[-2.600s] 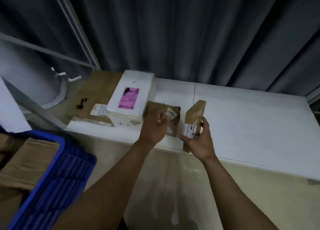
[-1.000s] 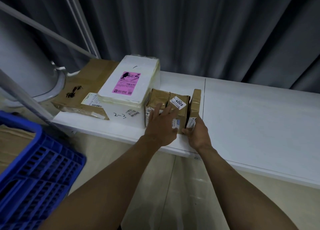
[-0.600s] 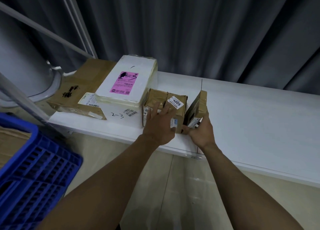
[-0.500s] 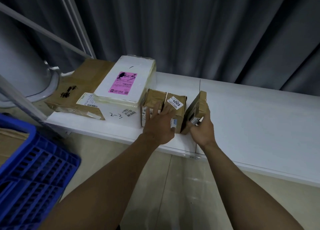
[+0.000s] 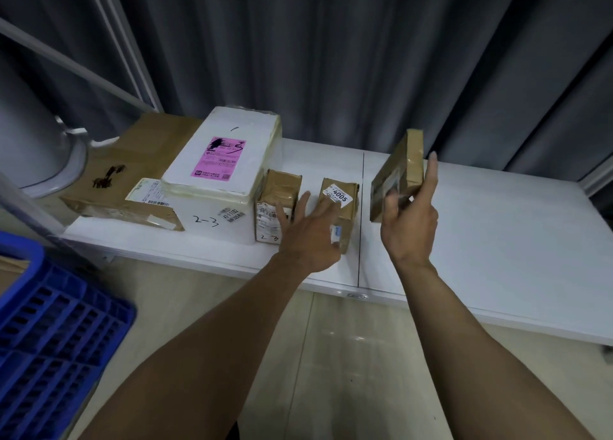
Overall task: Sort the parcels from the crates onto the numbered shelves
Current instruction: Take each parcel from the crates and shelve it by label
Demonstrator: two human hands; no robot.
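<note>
A white shelf carries several parcels. My right hand grips a flat brown taped parcel, lifted and tilted above the shelf. My left hand is spread open with straight fingers against two small brown boxes: one marked "2-3" and one with a "4005" sticker. Left of them stands a white foam box with a pink label and "2-3" written on its front. A flat brown carton lies at the far left.
A blue plastic crate stands at the lower left, with brown cardboard showing at its edge. Grey curtains hang behind the shelf. Slanted metal frame bars rise at the upper left. The shelf's right half is bare white board.
My right hand has lifted the flat parcel up and to the right, away from the "4005" box. My left hand stays spread on the two small boxes, which now stand slightly apart.
</note>
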